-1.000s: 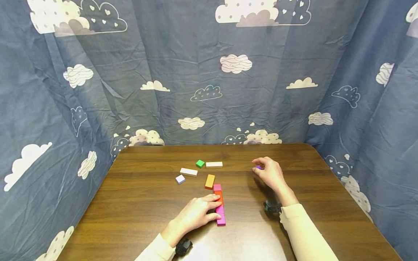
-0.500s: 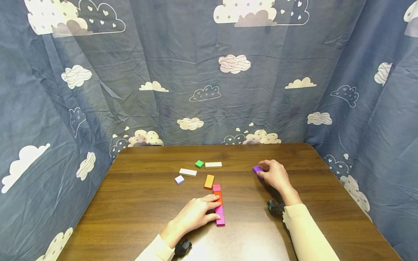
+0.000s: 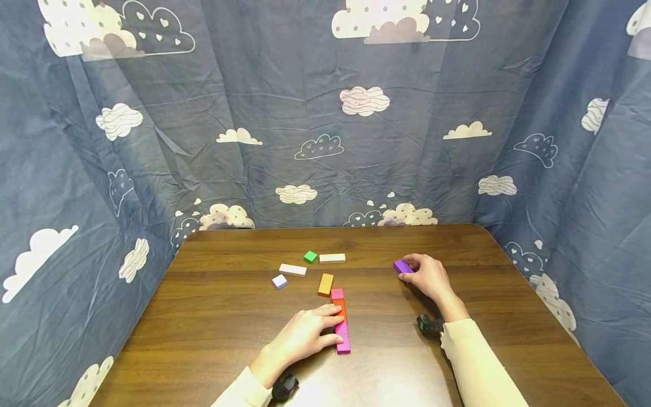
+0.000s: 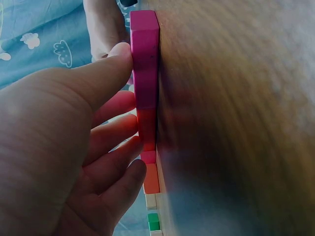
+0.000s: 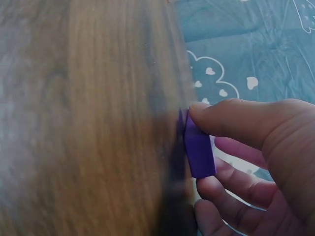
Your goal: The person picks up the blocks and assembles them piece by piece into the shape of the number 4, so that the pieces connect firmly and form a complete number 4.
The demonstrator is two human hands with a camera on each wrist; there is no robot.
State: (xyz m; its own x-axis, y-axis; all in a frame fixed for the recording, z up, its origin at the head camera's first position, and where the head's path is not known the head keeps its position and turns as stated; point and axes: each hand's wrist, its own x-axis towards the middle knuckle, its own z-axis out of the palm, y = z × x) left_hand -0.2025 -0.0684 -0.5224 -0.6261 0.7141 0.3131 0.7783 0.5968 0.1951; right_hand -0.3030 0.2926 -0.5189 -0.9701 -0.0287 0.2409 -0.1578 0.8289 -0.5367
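Note:
My left hand [image 3: 302,339] lies over a row of blocks, its fingertips resting on the blocks' tops. The row runs from a small pink block [image 3: 337,294] at the far end, through a red block [image 4: 146,129], to a magenta block [image 3: 343,342] nearest me. Over on the right, my right hand [image 3: 427,277] pinches a purple block [image 5: 200,152] between thumb and fingers, close to the tabletop. In the right wrist view the thumb touches one end of this block, and fingertips touch the other. Parts of the row are covered by my left fingers.
An orange block [image 3: 326,284] lies just left of the row's far end. Farther back sit a green block [image 3: 311,256], a white bar [image 3: 333,258], a second white bar [image 3: 293,270] and a pale blue block [image 3: 279,281]. A patterned curtain [image 3: 315,113] hangs behind the wooden table [image 3: 203,316].
The right hand has shifted slightly right and toward me, and more of the purple block has come into view in its fingers. The left hand and the other blocks stay put.

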